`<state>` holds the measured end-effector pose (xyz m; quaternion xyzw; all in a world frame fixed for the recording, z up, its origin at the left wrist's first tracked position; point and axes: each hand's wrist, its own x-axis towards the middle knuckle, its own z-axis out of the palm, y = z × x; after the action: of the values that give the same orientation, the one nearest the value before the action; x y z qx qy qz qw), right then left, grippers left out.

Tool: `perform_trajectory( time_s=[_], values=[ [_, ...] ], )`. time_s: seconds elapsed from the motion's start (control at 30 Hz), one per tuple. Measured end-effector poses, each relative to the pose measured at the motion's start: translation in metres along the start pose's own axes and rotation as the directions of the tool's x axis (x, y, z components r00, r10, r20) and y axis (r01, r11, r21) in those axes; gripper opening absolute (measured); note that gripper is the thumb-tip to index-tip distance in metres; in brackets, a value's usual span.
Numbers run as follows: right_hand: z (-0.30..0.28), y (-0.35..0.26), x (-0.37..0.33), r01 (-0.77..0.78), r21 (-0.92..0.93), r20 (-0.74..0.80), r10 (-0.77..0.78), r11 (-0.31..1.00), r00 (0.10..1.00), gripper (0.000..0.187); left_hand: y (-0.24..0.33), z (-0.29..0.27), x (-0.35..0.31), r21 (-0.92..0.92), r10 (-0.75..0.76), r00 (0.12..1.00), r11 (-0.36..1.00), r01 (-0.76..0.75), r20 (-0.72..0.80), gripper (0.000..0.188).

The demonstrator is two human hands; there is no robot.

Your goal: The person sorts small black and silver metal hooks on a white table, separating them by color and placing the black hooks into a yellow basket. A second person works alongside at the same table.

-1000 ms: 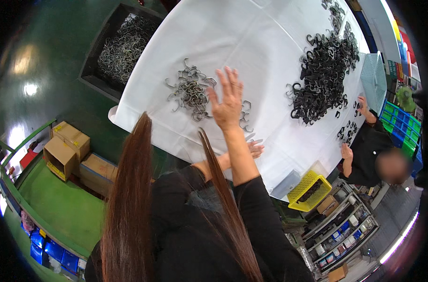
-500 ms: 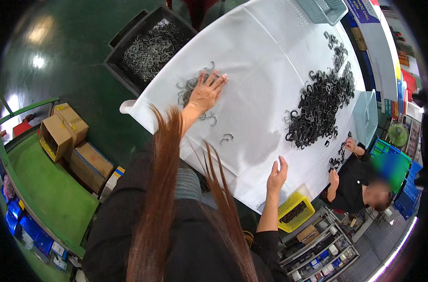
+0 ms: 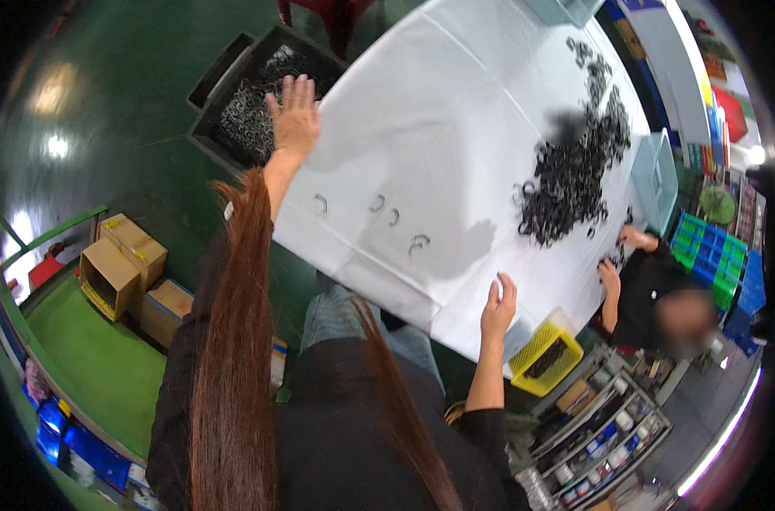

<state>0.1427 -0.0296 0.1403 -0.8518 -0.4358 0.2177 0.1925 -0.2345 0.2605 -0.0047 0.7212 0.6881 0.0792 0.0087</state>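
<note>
My left hand (image 3: 296,122) is above the table's left edge, next to the black bin (image 3: 207,128). Its fingers are stretched out and nothing shows in it. The bin holds a heap of thin grey curved metal pieces (image 3: 246,119), partly hidden by the hand. A few loose curved pieces (image 3: 394,216) lie scattered on the white-covered table (image 3: 404,102). My right hand (image 3: 498,308) is held up near the table's front edge, fingers apart and empty. A big pile of black curved pieces (image 3: 566,187) lies on the table's right part.
At the right, another person's hands (image 3: 610,274) work among black pieces by the table edge. A yellow basket (image 3: 547,358) stands at the front right, a pale blue basket (image 3: 655,183) at the right edge. Cardboard boxes (image 3: 115,272) are at the left, a dark red stool (image 3: 328,17) behind.
My left hand has swept left from the table to the bin's side. The small grey heap under it is gone from the table, leaving a few loose pieces. My right hand stays raised.
</note>
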Motion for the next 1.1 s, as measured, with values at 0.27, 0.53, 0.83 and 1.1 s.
perform_trajectory(
  time_s=[0.27, 0.53, 0.83, 1.1],
  values=[
    [-0.001, -0.026, -0.001, 0.087, -0.017, -0.049, -0.088, 0.996, 0.995, 0.023, 0.216, 0.012, -0.209, -0.614, 0.844, 0.532, 0.458, -0.642, 0.073, 0.053],
    [-0.004, -0.006, -0.023, 0.059, -0.011, -0.050, -0.060, 0.998, 0.997, 0.022, 0.050, 0.018, -0.157, -0.308, 0.681, 0.719, 0.720, -0.622, 0.140, 0.050],
    [-0.006, 0.052, -0.034, -0.076, 0.143, -0.066, 0.086, 0.987, 0.994, 0.019, -0.047, -0.007, -0.056, 0.283, 0.135, 0.989, 0.948, -0.149, 0.068, 0.054],
    [-0.014, 0.170, 0.082, -0.196, 0.195, -0.121, 0.221, 0.961, 0.968, 0.048, 0.246, 0.018, -0.025, -0.617, 0.417, 0.900, 0.678, -0.400, -0.125, 0.021]
  ],
)
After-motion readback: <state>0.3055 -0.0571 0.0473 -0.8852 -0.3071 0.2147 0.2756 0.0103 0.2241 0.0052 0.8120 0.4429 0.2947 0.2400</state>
